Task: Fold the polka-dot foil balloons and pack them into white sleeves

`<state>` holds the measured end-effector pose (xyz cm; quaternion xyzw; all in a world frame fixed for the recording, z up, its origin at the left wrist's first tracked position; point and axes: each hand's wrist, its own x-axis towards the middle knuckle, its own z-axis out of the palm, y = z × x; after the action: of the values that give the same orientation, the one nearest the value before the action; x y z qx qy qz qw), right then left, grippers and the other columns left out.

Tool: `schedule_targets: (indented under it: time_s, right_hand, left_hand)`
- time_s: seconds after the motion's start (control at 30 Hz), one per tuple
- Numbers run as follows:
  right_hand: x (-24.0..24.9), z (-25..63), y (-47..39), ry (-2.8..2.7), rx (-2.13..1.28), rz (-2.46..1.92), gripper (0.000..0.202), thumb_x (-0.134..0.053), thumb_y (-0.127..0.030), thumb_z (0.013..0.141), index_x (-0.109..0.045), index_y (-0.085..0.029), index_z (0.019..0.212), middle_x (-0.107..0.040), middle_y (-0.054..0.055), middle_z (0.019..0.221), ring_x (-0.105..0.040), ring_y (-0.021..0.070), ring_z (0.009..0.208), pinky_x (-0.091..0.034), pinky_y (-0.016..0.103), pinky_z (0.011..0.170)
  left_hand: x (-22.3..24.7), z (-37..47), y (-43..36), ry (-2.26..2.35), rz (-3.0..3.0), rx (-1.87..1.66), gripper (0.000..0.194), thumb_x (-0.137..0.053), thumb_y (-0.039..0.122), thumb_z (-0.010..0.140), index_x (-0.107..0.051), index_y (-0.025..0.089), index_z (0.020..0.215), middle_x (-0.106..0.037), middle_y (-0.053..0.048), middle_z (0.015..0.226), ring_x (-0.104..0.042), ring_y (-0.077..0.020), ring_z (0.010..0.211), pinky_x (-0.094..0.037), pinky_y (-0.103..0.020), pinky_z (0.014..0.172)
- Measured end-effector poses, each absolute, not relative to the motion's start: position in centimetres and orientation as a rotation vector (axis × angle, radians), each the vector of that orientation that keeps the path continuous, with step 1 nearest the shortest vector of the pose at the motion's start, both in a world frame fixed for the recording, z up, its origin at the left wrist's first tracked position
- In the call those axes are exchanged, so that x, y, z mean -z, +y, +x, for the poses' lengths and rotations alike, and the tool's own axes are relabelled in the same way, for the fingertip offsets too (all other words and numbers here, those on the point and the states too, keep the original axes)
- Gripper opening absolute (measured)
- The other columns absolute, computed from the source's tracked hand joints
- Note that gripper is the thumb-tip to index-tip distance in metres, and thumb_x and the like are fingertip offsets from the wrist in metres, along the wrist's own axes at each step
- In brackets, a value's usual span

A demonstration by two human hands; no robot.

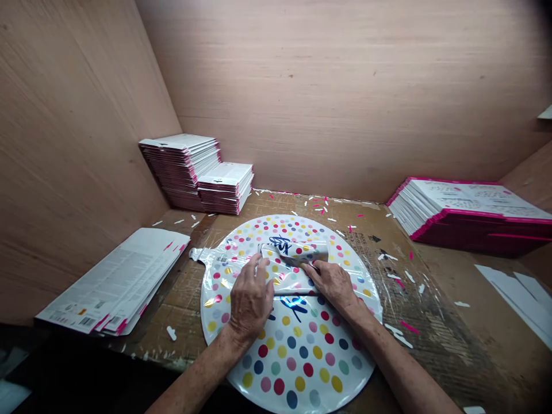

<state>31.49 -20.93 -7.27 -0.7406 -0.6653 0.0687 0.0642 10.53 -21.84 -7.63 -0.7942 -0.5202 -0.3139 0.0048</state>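
Note:
A round, flat foil balloon [297,359] with coloured dots and blue lettering lies in front of me, its neck pointing left. On top of it rests a smaller folded piece of the same dotted foil [287,282]. My left hand [252,290] lies on the left part of this fold, fingers stretched out. At the fold's right side, my right hand [332,282] has its fingers closed on the foil. A shiny grey strip with a dark edge runs from its fingertips; whether it is a foil edge or a separate thing I cannot tell.
Stacks of white and pink card sleeves [185,175] stand at the back left. More flat sleeves [116,282] lie on the left, and a thick stack [470,213] on the right. Small paper scraps [401,333] litter the cardboard surface [448,299]. Wooden walls [336,98] enclose it.

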Motion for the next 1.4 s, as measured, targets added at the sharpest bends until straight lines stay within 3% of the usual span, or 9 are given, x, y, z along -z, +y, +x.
schedule_targets:
  time_s: [0.17, 0.33, 0.43, 0.57, 0.77, 0.97, 1.1, 1.2, 1.4]
  right_hand:
    - [6.5, 31.4, -20.4, -2.016, -0.199, -2.255, 0.053, -0.033, -0.046, 0.102, -0.071, -0.019, 0.077, -0.073, 0.01, 0.08, -0.068, 0.0225, 0.08, -0.041, 0.028, 0.067]
    - [6.1, 28.7, -22.8, -2.164, 0.081, -1.923, 0.041, -0.048, -0.04, 0.096, -0.059, -0.013, 0.125, -0.061, 0.017, 0.124, -0.055, 0.0286, 0.113, -0.04, 0.038, 0.094]
    - [6.7, 25.8, -23.3, -2.448, 0.238, -1.64, 0.028, -0.054, -0.022, 0.09, -0.062, -0.01, 0.115, -0.064, 0.017, 0.112, -0.056, 0.0275, 0.1, -0.043, 0.04, 0.09]
    - [7.4, 24.3, -22.0, -2.625, 0.256, -1.615, 0.021, -0.048, -0.004, 0.087, -0.065, -0.01, 0.099, -0.065, 0.015, 0.094, -0.057, 0.0246, 0.086, -0.046, 0.036, 0.075]
    - [7.5, 26.9, -22.8, -2.698, 0.286, -1.458, 0.024, -0.048, -0.009, 0.092, -0.061, -0.009, 0.112, -0.065, 0.014, 0.104, -0.058, 0.0251, 0.094, -0.048, 0.036, 0.079]
    - [7.3, 28.6, -23.6, -2.527, 0.112, -1.234, 0.021, -0.053, -0.024, 0.094, -0.06, -0.015, 0.112, -0.064, 0.012, 0.112, -0.057, 0.0239, 0.1, -0.045, 0.039, 0.093]
    - [6.6, 30.2, -21.7, -2.241, 0.036, -1.618, 0.026, -0.041, -0.025, 0.1, -0.06, -0.017, 0.116, -0.062, 0.012, 0.119, -0.055, 0.0225, 0.109, -0.042, 0.035, 0.095]
    - [6.1, 30.9, -19.5, -2.2, -0.061, -1.971, 0.022, -0.049, -0.031, 0.098, -0.063, -0.018, 0.108, -0.064, 0.011, 0.111, -0.057, 0.0233, 0.103, -0.043, 0.032, 0.087]
    - [5.6, 30.2, -17.3, -2.249, -0.154, -2.059, 0.022, -0.052, -0.039, 0.097, -0.064, -0.021, 0.097, -0.067, 0.007, 0.102, -0.062, 0.0201, 0.095, -0.041, 0.027, 0.075]
  left_hand:
    - [8.5, 10.9, -19.4, -1.358, -2.733, 0.484, 0.05, -0.04, 0.039, 0.097, -0.046, 0.015, 0.141, -0.044, -0.012, 0.15, -0.032, -0.0333, 0.142, -0.031, -0.053, 0.114]
    - [10.1, 10.9, -18.2, -1.606, -2.616, 0.289, 0.055, -0.031, 0.038, 0.1, -0.04, 0.01, 0.146, -0.035, -0.013, 0.155, -0.027, -0.0333, 0.145, -0.027, -0.051, 0.117]
    - [9.6, 10.8, -18.0, -1.591, -2.64, 0.23, 0.052, -0.032, 0.032, 0.099, -0.041, 0.009, 0.145, -0.038, -0.015, 0.154, -0.03, -0.0338, 0.143, -0.03, -0.051, 0.115]
    - [7.3, 10.4, -17.3, -1.55, -2.689, 0.133, 0.044, -0.033, 0.028, 0.097, -0.058, 0.008, 0.127, -0.058, -0.018, 0.134, -0.048, -0.0342, 0.129, -0.043, -0.049, 0.102]
    - [6.1, 10.7, -16.6, -1.151, -2.842, 0.37, 0.049, -0.033, 0.034, 0.1, -0.042, 0.015, 0.143, -0.039, -0.012, 0.153, -0.027, -0.0308, 0.144, -0.03, -0.05, 0.114]
    - [8.9, 11.4, -14.8, -1.323, -2.903, 0.203, 0.051, -0.031, 0.038, 0.1, -0.039, 0.016, 0.146, -0.037, -0.013, 0.154, -0.029, -0.0315, 0.144, -0.027, -0.054, 0.114]
    - [9.7, 11.2, -14.3, -1.29, -2.922, 0.337, 0.052, -0.035, 0.042, 0.1, -0.039, 0.017, 0.146, -0.039, -0.012, 0.153, -0.03, -0.03, 0.144, -0.024, -0.052, 0.117]
    - [9.7, 10.5, -14.3, -1.342, -2.957, 0.488, 0.057, -0.039, 0.044, 0.098, -0.034, 0.016, 0.148, -0.037, -0.015, 0.154, -0.033, -0.026, 0.143, -0.029, -0.046, 0.117]
    - [10.3, 8.5, -15.3, -1.565, -2.921, 0.635, 0.066, -0.048, 0.043, 0.095, -0.029, 0.01, 0.148, -0.035, -0.02, 0.154, -0.033, -0.0259, 0.143, -0.033, -0.042, 0.115]
